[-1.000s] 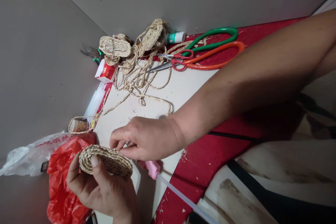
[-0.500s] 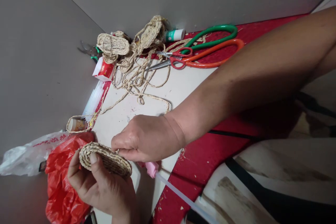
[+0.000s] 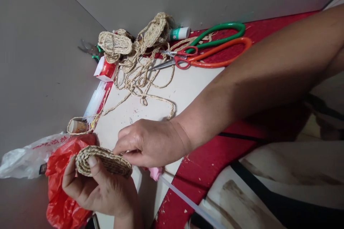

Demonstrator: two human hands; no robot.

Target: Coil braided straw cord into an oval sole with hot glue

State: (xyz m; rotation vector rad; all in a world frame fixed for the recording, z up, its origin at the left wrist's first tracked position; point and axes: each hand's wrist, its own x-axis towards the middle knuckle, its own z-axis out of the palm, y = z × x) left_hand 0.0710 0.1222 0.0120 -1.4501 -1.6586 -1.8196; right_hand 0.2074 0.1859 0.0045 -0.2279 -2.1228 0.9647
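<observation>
A flat oval coil of braided straw [image 3: 103, 160] is gripped by my left hand [image 3: 103, 189], its thumb on the near face and fingers curled behind. My right hand [image 3: 153, 143] has its thumb and forefinger pinched together at the coil's right-hand edge; what is between those fingertips is hidden. Behind and below the right hand shows a pink tool [image 3: 155, 173], mostly hidden, with a long translucent stick [image 3: 188, 202] running from it toward the lower right. A loose straw braid [image 3: 158, 97] lies on the white board [image 3: 188, 89] beyond the hands.
Large green-and-orange-handled scissors [image 3: 219, 63] lie with small red scissors [image 3: 184, 57] beside bundled straw braid [image 3: 115, 43]. A red-and-white box [image 3: 106, 69], translucent sticks [image 3: 95, 100], a paper cup [image 3: 78, 127] and a red plastic bag [image 3: 60, 186] line the far side. Grey panels [image 3: 40, 61] stand behind.
My left hand and the straw coil have shifted slightly left, and the coil is turned a little. My right hand stays at its edge, fingers still pinched.
</observation>
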